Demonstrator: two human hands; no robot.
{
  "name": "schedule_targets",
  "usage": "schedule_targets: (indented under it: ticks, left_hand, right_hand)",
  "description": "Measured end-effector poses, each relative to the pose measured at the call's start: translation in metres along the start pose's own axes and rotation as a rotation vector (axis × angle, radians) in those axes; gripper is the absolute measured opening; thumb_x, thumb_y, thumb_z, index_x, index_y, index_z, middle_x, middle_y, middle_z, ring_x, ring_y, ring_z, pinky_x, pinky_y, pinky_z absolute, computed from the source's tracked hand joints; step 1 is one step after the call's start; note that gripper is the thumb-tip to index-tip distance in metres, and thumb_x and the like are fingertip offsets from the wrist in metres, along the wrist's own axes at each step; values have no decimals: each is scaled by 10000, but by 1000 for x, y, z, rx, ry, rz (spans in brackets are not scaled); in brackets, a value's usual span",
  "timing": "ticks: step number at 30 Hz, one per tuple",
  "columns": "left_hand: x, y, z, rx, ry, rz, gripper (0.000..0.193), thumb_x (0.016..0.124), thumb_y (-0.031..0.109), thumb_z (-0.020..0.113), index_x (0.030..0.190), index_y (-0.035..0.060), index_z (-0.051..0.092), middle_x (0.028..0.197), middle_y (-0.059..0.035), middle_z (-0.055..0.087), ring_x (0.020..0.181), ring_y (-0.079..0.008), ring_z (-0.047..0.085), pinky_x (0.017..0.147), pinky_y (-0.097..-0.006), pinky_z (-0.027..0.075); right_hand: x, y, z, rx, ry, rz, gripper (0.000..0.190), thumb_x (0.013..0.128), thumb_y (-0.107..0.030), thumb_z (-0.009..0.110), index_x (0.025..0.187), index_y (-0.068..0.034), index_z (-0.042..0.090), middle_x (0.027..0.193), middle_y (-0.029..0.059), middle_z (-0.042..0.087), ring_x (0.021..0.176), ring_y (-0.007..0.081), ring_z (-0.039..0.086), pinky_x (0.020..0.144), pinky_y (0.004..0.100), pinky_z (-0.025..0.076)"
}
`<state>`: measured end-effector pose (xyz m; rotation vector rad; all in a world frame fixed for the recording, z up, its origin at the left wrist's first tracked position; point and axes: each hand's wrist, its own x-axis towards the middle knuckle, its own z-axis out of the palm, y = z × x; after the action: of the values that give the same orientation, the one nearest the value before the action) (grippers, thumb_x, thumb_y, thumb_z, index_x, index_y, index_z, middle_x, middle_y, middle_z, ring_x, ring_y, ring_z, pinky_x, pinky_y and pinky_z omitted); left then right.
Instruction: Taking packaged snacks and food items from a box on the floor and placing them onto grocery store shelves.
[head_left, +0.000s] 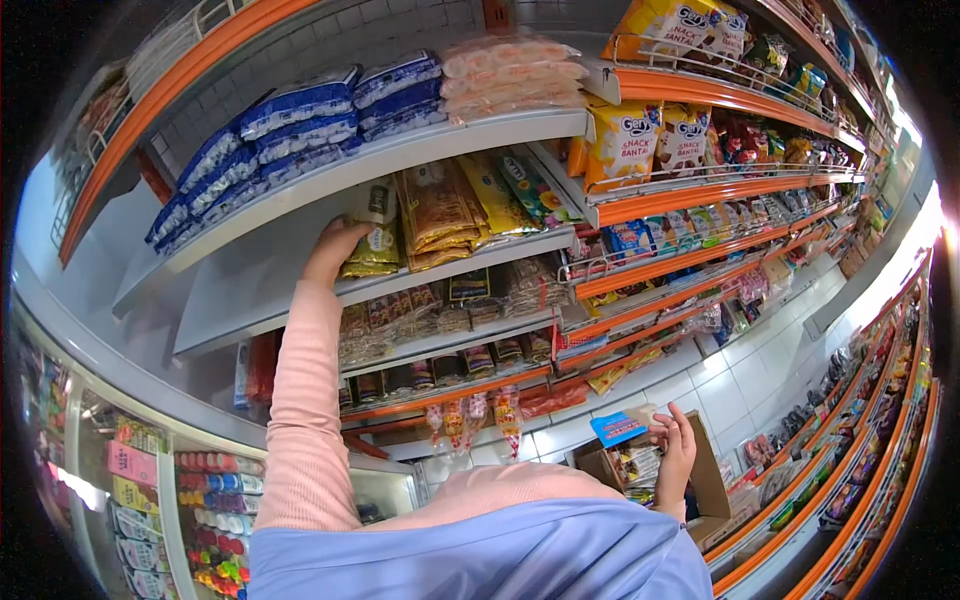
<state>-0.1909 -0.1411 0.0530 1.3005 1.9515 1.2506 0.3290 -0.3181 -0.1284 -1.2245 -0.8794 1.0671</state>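
Observation:
My left hand (336, 244) reaches up to the middle grey shelf and grips the left edge of a green-and-gold plastic pouch (375, 247). My thumb lies across the pouch's front, while the other fingers are mostly hidden. Right beside that pouch is a stack of brown-and-gold pouches (439, 210), then yellow pouches (487, 195) and a green floral pouch (531, 187). Low on the right, my right hand (675, 450) is raised with fingers apart, nothing visible in it. Behind it stands an open cardboard box (709, 480) of packets; a blue packet (619, 427) shows near my fingertips.
Overhead, a grey shelf (375, 172) bears blue-and-white packs (300, 112) and clear pinkish packs (510, 75). Orange-edged snack racks (712, 187) run along the right. A glass-fronted cabinet (165, 487) with bottles is at lower left. Another rack (847, 480) lines the aisle's tiled floor (739, 390).

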Motion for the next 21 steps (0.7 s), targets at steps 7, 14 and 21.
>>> schedule_targets:
  ticks: [7, 14, 21]
  left_hand:
    - [13, -6, 6, 100, -83, -42, 541, 797, 263, 651, 1216, -53, 522, 1189, -174, 589, 1056, -266, 577, 874, -335, 436]
    - [33, -27, 18, 145, 148, 56, 566, 786, 283, 651, 1229, -44, 520, 1221, -202, 564, 1149, -304, 520, 954, -341, 388]
    - [57, -66, 7, 17, 31, 110, 566, 836, 359, 605, 1254, -14, 522, 1320, -182, 485, 1212, -292, 455, 1022, -356, 327]
  right_hand:
    - [6, 7, -4, 4, -10, -7, 350, 976, -191, 453, 1268, -4, 504, 1022, 83, 634, 830, 117, 597, 696, 225, 460]
    - [5, 20, -22, 48, 24, 36, 350, 968, -223, 475, 1258, -34, 528, 1002, 52, 640, 830, 92, 591, 711, 203, 446]
    - [11, 82, -74, -174, 185, 155, 282, 923, -106, 483, 1172, -9, 573, 944, 63, 655, 778, 108, 603, 705, 230, 476]
